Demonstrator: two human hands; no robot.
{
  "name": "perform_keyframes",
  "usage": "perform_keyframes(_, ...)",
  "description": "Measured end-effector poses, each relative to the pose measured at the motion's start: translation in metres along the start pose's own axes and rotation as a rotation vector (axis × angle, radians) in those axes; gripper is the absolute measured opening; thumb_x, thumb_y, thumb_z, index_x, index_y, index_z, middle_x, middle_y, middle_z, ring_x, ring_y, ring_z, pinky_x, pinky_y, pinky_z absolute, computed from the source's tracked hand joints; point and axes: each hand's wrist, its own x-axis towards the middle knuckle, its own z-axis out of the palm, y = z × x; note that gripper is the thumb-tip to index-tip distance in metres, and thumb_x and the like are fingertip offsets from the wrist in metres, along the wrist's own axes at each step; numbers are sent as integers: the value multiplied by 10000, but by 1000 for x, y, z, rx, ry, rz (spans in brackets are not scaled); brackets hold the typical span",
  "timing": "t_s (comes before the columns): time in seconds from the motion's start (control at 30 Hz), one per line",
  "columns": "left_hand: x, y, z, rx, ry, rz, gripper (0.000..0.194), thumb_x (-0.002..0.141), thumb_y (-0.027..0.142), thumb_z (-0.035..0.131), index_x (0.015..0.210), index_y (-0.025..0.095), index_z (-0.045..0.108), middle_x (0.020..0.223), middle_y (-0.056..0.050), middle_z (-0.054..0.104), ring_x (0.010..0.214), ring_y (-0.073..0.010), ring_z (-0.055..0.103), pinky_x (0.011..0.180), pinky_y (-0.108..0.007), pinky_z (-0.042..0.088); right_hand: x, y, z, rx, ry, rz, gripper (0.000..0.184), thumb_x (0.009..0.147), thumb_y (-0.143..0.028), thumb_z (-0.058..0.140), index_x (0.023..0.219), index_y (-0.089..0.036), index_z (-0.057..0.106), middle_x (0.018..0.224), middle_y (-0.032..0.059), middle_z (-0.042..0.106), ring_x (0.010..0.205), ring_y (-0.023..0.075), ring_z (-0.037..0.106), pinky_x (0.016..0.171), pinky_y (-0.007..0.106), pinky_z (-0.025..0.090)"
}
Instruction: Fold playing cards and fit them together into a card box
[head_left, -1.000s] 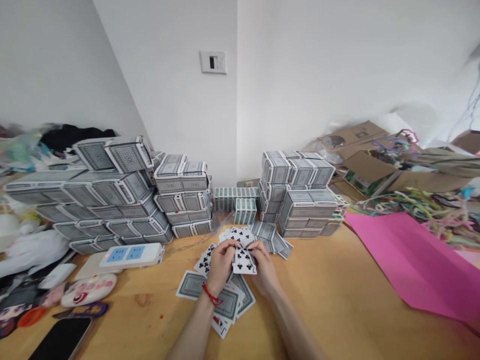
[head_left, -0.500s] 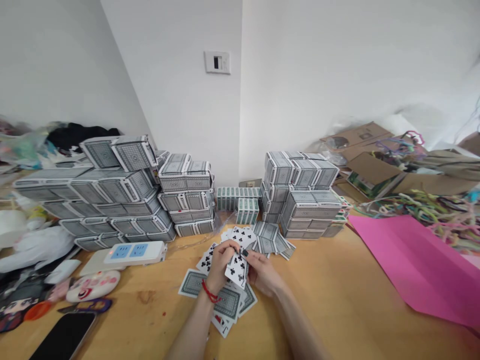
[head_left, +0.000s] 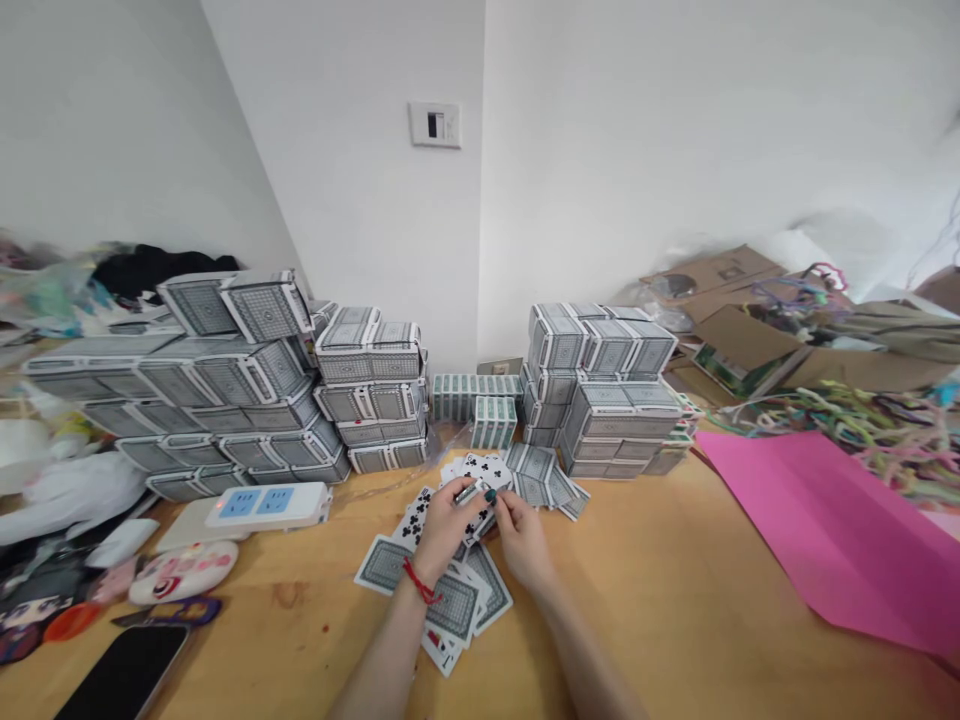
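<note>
My left hand [head_left: 442, 530], with a red string at the wrist, grips a club playing card [head_left: 475, 528] over the middle of the table. Thumb and fingertips of my right hand [head_left: 525, 540] pinch the same card at its upper right edge. The card looks bent or folded, though the fingers cover part of it. Beneath and around my hands lie loose cards: a face-up card of clubs [head_left: 487, 468], a ten of clubs [head_left: 412, 518], several face-down cards [head_left: 459, 600] and a jack [head_left: 442, 652]. More face-down cards [head_left: 534, 472] fan out behind my right hand.
Blocks of folded cards are stacked at left [head_left: 225, 375], centre-left [head_left: 371, 390] and right [head_left: 622, 410]. Green-patterned card blocks [head_left: 495, 422] stand between them. A power strip [head_left: 270, 505], utility knife [head_left: 169, 612] and phone [head_left: 124, 675] lie left; pink paper [head_left: 832, 540] lies right.
The card between my hands has gone from flat and facing me to bent and foreshortened. My right hand has turned, its fingertips now higher on the card's edge.
</note>
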Motion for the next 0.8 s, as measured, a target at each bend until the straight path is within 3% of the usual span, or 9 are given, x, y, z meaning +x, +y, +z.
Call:
perform_keyframes(0.2, 1, -3, -1, 75, 0, 65, 235, 652, 341, 587, 766, 141, 634, 787, -40, 631, 773, -174, 545, 718, -259, 411, -1, -4, -2, 5, -116, -35, 266, 757, -439, 464, 786, -189, 549, 693, 8, 513, 620, 148, 508, 540, 263, 482)
perform_keyframes(0.33, -1, -1, -2, 42, 9, 30, 233, 646, 336, 592, 760, 141, 652, 809, -51, 652, 769, -183, 556, 717, -267, 415, -3, -9, -2, 41, -168, -20, 232, 753, -406, 481, 800, -197, 570, 688, 5, 519, 622, 146, 503, 567, 264, 473)
perform_keyframes(0.6, -2, 4, 1, -89, 76, -77, 188, 589, 310, 628, 651, 138, 670, 627, -20, 639, 614, -151, 541, 620, -250, 404, -4, -6, -1, -49, -66, -102, 182, 738, -317, 496, 714, -209, 641, 636, 5, 571, 595, 153, 475, 575, 249, 400)
perform_keyframes(0.8, 0, 4, 3, -152, 144, -139, 134, 538, 262, 638, 595, 143, 661, 579, -13, 627, 580, -142, 525, 583, -243, 393, -5, -6, -2, -160, -50, -170, 219, 755, -253, 451, 798, -219, 663, 727, 23, 624, 700, 185, 516, 662, 282, 399)
